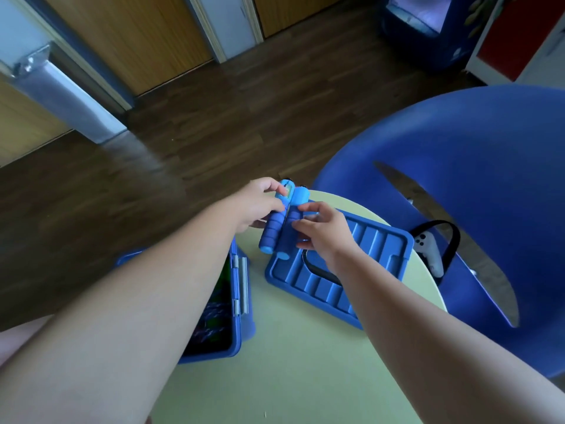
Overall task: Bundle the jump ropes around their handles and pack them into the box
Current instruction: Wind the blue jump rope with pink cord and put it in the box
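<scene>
Head view: both hands pinch two blue handles (279, 223) held side by side above the table (293, 362), left hand (260, 203) near their tops, right hand (324, 231) at mid-length; the box (241, 301) sits open below, lid (376, 249) beside.

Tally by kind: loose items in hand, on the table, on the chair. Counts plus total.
Jump rope handles: 2
Blue box: 1
Blue lid: 1
White controller: 1
Total: 5
</scene>
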